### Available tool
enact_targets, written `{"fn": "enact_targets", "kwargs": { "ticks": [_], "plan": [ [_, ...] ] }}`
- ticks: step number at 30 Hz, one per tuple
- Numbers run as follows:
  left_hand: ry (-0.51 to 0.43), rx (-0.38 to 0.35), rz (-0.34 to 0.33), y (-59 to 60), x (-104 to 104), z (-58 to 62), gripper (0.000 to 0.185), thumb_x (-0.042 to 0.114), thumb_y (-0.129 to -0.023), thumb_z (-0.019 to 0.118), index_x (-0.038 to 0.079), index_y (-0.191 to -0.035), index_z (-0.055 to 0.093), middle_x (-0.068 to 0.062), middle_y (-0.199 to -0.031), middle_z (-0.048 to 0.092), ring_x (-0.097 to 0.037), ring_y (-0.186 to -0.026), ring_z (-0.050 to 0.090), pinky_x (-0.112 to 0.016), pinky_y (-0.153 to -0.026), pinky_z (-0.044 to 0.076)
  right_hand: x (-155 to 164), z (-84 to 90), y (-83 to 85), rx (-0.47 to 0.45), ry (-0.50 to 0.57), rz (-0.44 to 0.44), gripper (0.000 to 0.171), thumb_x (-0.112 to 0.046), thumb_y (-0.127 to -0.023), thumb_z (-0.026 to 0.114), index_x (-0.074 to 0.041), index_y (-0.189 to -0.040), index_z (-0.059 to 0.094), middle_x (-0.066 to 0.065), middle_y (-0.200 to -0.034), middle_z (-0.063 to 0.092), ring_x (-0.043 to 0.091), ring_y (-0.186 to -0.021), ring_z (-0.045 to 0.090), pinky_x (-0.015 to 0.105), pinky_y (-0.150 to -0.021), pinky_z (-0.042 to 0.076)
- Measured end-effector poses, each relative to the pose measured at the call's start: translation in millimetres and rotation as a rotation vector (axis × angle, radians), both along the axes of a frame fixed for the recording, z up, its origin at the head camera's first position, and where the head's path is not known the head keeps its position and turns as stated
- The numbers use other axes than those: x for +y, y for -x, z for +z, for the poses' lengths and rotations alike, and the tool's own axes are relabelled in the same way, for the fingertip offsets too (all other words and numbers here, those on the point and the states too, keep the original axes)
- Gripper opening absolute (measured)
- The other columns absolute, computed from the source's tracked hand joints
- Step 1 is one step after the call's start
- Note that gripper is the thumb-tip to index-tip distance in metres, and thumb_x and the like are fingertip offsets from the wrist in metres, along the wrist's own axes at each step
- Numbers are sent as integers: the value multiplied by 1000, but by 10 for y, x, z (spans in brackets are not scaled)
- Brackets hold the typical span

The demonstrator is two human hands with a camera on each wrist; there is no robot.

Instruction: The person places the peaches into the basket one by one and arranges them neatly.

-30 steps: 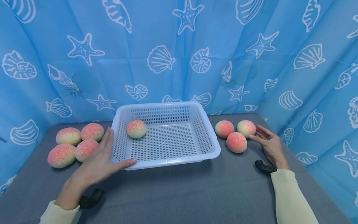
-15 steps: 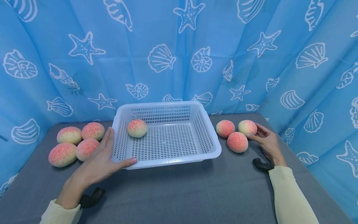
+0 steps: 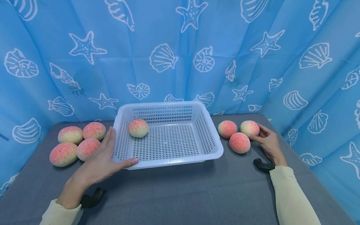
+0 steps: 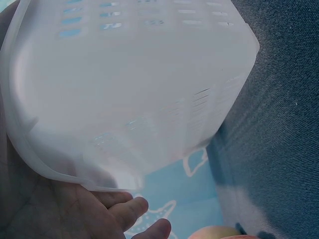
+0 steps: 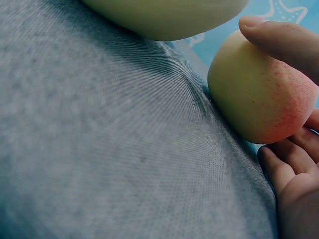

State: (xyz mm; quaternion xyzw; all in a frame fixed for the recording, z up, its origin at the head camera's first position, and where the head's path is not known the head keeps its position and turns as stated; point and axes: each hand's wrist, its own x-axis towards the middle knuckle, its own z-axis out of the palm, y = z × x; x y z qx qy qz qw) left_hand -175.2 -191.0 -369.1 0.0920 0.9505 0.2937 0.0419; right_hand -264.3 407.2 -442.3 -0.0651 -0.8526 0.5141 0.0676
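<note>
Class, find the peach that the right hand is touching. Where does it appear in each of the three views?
Head: the peach lies right of the basket, farthest right of three, against the right hand.
Left wrist: not in view; basket fills it.
Right wrist: peach at right edge, fingers on it.
Shared landmark: the grey tabletop.
</note>
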Motion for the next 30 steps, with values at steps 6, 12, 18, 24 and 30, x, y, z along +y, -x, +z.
{"fn": "enact_targets", "kwargs": {
  "ticks": [6,12,18,24,30],
  "plan": [
    [1,-3,1,-2,-5,0,135,74,-80,70,19,-156,-27,-14,-166,-23,-56,-145,17,-77,-103,24,-25,23,-6,13,15,21,85,-25,-96,74,-1,-160,24,29,-155,35,11,-125,48,10,-90,45],
    [-4,-1,-3,1,-11,-2,135,75,-79,70,19,-156,-27,-14,-166,-23,-56,-145,16,-77,-104,23,-41,31,-11,12,8,14,83,-25,-96,74,1,-159,26,30,-153,37,8,-121,48,8,-87,45],
    [2,0,-3,-1,-12,2,135,75,-80,69,19,-156,-27,-14,-166,-23,-56,-145,15,-77,-104,23,-42,25,-11,13,-4,-7,83,-25,-95,75,1,-159,28,30,-152,39,6,-118,49,8,-86,45],
    [2,0,-3,-3,-10,7,135,75,-80,69,19,-156,-27,-15,-166,-23,-57,-145,15,-77,-104,23,-42,25,-13,3,-10,-30,84,-28,-95,75,-1,-159,29,28,-152,40,8,-119,50,12,-90,47],
    [-1,-3,-3,-5,-6,7,135,75,-80,69,20,-156,-28,-15,-166,-23,-57,-145,15,-77,-103,23,-41,25,-28,-1,23,-75,86,-33,-93,77,-1,-158,31,28,-152,41,4,-116,51,10,-86,47]
  ]
}}
